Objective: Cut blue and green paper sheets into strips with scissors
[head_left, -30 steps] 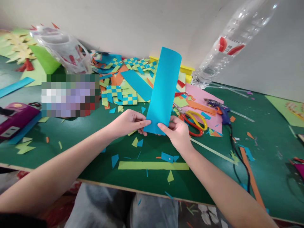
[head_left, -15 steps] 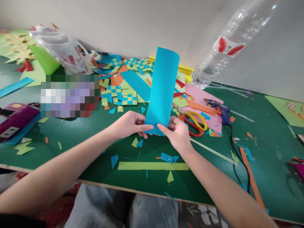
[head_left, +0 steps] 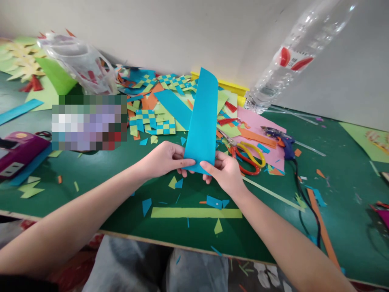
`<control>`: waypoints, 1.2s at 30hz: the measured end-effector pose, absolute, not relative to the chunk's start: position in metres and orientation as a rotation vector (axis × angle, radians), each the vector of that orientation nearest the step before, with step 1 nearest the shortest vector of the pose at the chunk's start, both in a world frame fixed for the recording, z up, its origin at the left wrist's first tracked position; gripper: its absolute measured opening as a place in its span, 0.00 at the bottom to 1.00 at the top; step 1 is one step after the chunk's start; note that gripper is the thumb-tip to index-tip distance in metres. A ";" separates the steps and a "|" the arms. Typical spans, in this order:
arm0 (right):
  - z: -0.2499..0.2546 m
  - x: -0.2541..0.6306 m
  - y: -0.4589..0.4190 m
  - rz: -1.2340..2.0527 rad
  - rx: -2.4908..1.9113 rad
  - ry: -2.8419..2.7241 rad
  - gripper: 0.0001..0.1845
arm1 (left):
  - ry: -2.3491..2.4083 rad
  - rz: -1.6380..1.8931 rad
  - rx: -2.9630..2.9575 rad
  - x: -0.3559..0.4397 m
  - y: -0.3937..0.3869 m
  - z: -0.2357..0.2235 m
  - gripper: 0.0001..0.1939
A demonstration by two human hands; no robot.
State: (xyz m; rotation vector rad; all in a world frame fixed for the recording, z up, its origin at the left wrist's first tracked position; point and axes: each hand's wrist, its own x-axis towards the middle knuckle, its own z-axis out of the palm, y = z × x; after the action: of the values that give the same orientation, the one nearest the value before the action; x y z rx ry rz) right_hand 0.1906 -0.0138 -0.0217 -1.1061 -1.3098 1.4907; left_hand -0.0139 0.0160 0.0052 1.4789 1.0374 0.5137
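Note:
A wide strip of blue paper (head_left: 202, 117) stands upright over the table, its far end curling to the right. My left hand (head_left: 170, 159) pinches its lower left corner, thumb in front and fingers behind. At the lower right corner, my right hand (head_left: 226, 168) grips it the same way, with fingertips showing beneath the bottom edge. Below the hands a long light-green paper strip (head_left: 196, 213) lies flat on the green table (head_left: 115, 207). Small blue and green scraps are scattered around it. Scissors (head_left: 247, 156) with red and yellow handles lie just beyond my right hand.
Woven blue-and-green paper pieces (head_left: 164, 121) are heaped at the back. A clear plastic bottle (head_left: 291, 61) leans at the back right, near a blue glue gun (head_left: 287, 147) with a black cord. A purple device (head_left: 22, 156) and a bagged cup (head_left: 80, 61) stand left.
The blue paper's upper end has swung left and dipped slightly. Both hands keep their pinch at its lower corners, having barely shifted.

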 end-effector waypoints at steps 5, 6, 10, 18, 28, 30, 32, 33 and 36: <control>-0.021 0.191 -0.014 1.473 -1.128 -1.364 0.16 | 1.005 0.494 1.459 -0.014 0.017 0.005 0.11; -0.021 0.191 -0.013 1.471 -1.137 -1.362 0.16 | 1.005 0.491 1.454 -0.014 0.017 0.005 0.11; -0.021 0.191 -0.012 1.476 -1.137 -1.343 0.16 | 1.022 0.495 1.444 -0.012 0.016 0.006 0.10; -0.023 0.193 -0.010 1.455 -1.178 -1.283 0.18 | 1.037 0.481 1.454 -0.010 0.016 0.006 0.11; -0.027 0.193 -0.009 1.411 -1.163 -1.253 0.17 | 1.024 0.498 1.416 -0.006 0.015 0.001 0.13; -0.026 0.192 -0.009 1.420 -1.173 -1.243 0.18 | 1.045 0.500 1.424 -0.006 0.015 0.001 0.15; -0.026 0.192 -0.009 1.440 -1.180 -1.230 0.18 | 1.062 0.508 1.435 -0.006 0.015 0.002 0.15; -0.025 0.192 -0.010 1.451 -1.181 -1.226 0.18 | 1.065 0.514 1.439 -0.006 0.015 0.002 0.16; -0.024 0.191 -0.010 1.492 -1.159 -1.235 0.18 | 1.064 0.546 1.436 -0.007 0.016 0.002 0.16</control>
State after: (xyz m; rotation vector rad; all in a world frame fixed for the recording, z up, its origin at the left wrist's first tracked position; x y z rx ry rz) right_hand 0.1914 -0.0100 -0.0240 -1.1591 -1.2349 1.4922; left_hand -0.0072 0.0164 0.0021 1.4362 1.0640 0.5455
